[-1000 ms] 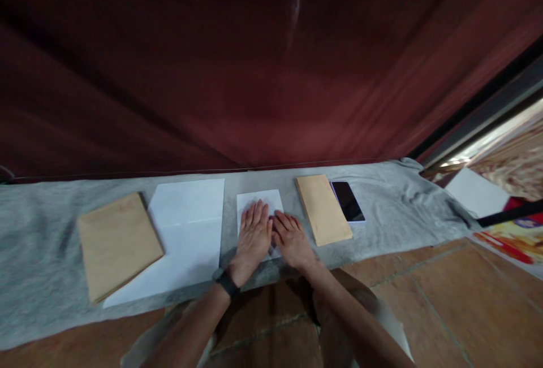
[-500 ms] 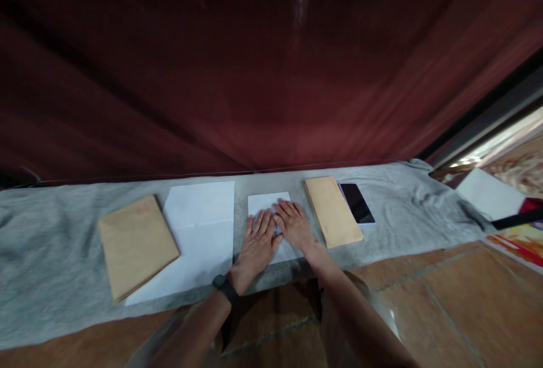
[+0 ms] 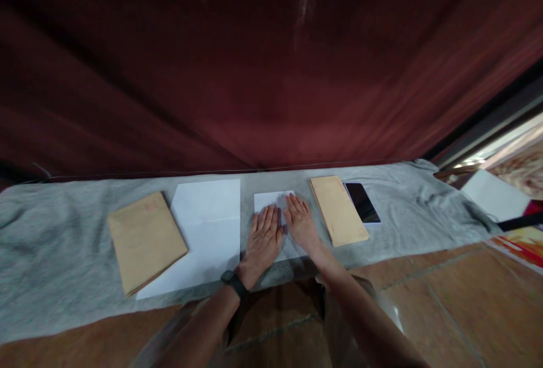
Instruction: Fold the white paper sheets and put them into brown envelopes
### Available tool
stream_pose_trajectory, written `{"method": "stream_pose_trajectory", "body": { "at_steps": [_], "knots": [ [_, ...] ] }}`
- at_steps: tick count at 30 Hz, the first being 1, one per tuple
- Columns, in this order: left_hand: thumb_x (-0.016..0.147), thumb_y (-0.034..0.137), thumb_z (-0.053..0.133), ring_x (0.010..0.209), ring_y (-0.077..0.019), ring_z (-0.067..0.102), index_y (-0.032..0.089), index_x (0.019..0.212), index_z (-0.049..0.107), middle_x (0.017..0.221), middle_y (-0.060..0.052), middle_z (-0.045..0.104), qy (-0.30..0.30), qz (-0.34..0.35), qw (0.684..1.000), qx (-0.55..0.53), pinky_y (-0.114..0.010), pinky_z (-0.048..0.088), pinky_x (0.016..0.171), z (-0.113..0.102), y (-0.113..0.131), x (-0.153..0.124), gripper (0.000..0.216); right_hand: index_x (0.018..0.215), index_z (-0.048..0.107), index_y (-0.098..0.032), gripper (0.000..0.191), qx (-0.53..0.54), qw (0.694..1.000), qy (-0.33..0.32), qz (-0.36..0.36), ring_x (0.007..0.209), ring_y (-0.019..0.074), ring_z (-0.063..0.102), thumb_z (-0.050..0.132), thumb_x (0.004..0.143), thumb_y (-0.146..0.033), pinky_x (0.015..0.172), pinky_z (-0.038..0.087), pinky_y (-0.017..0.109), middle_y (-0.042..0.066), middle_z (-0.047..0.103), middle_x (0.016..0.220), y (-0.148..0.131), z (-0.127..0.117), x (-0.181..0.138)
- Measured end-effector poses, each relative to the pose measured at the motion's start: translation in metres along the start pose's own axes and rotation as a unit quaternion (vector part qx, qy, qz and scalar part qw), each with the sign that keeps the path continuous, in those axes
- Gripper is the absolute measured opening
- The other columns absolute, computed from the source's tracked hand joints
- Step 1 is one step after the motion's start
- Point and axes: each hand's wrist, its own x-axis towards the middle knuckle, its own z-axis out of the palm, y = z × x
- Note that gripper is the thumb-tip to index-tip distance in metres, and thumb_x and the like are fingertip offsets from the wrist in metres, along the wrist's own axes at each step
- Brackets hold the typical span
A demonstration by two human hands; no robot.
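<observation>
A small white sheet of paper (image 3: 263, 199), which looks folded, lies on the grey cloth under both hands. My left hand (image 3: 263, 239) rests flat on its left half, fingers stretched forward. On the right half lies my right hand (image 3: 301, 222), flat with the fingers out. A narrow strip of paper shows between the hands; their palms hide much of the rest. Just right of my right hand is a stack of long tan envelopes (image 3: 339, 211). Left of my left hand spreads a larger white sheet (image 3: 212, 226).
A larger brown envelope stack (image 3: 147, 241) overlaps the big sheet's left side. Beside the tan envelopes lies a phone (image 3: 362, 203). The grey cloth (image 3: 424, 210) covers a narrow surface against a dark red curtain (image 3: 271, 85). Brown floor tiles (image 3: 445, 300) show in front.
My hands have moved apart: the fingertips were close together, and now a strip of paper shows between them. The whole view has shifted slightly.
</observation>
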Motion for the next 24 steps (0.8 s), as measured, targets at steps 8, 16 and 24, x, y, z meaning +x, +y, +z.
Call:
{"method": "stream_pose_trajectory", "body": {
  "at_steps": [8,16,24],
  "knots": [
    [0.098,0.025,0.032,0.154,-0.0285,0.022,0.003,0.154,0.034,0.163,-0.018,0.030,0.017,-0.089,0.996,0.003,-0.051,0.017,0.126,0.005,-0.017,0.007,0.060,0.155,0.038,-0.018,0.055,-0.002,0.997,-0.061,-0.050,0.151,0.0270,0.030,0.040,0.105,-0.040,0.124,0.020,0.051,0.011,0.035,0.162,-0.007,-0.002,-0.033],
    [0.099,0.032,0.034,0.153,-0.0313,0.024,0.001,0.154,0.034,0.162,-0.021,0.031,0.031,-0.088,0.996,0.015,-0.051,0.019,0.126,-0.002,-0.010,0.007,0.063,0.156,0.038,-0.016,0.055,-0.029,0.997,-0.054,-0.049,0.150,0.0272,0.032,0.041,0.105,-0.040,0.124,0.021,0.049,0.011,0.035,0.161,0.008,-0.011,-0.040],
    [0.101,0.042,0.038,0.150,-0.0290,0.032,0.013,0.152,0.043,0.161,-0.013,0.036,-0.028,0.048,0.997,0.047,-0.050,0.027,0.124,-0.002,0.008,-0.027,0.059,0.155,0.039,-0.014,0.054,-0.063,0.995,-0.059,-0.058,0.149,0.0270,0.033,0.039,0.106,-0.037,0.123,0.024,0.047,0.011,0.036,0.161,0.012,-0.011,-0.042]
  ]
}}
